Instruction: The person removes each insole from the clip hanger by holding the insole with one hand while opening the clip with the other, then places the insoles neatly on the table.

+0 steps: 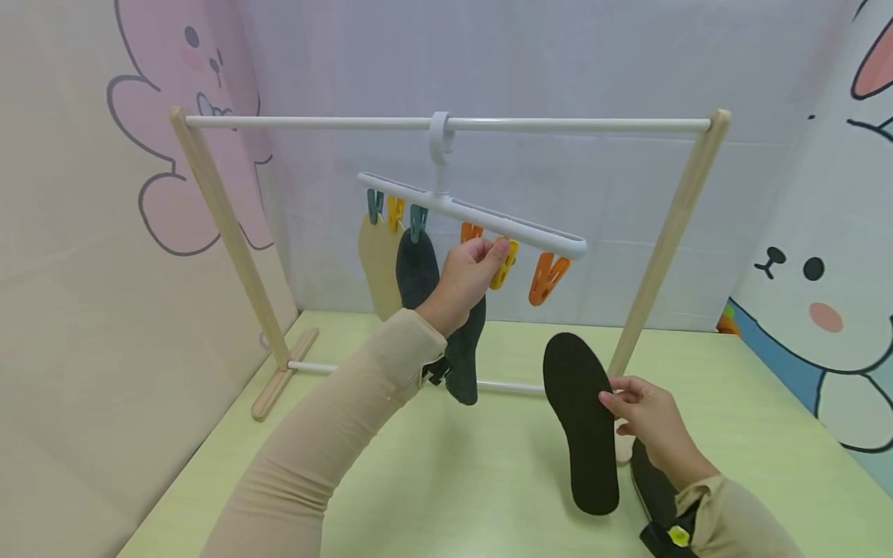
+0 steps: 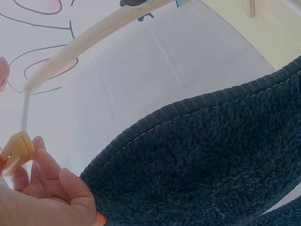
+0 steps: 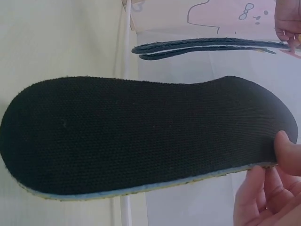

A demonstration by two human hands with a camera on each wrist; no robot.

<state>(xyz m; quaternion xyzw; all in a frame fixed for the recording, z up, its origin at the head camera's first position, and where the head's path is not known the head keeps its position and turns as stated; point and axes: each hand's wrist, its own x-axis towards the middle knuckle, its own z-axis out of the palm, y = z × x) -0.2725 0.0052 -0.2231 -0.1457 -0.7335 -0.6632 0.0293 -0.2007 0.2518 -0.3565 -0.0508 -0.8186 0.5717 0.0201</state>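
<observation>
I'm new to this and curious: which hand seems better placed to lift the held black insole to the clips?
Probably the right hand: it pinches the black insole by its edge, while the left hand grips a yellow clip on the hanger.

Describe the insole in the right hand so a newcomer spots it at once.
Find the wooden-legged rack on the pale green table. Low by its right-hand post, the right hand pinches a black insole by one edge. Unlike the clipped insoles or the dark one lying on the table, it is unclipped and hand-held.
</observation>
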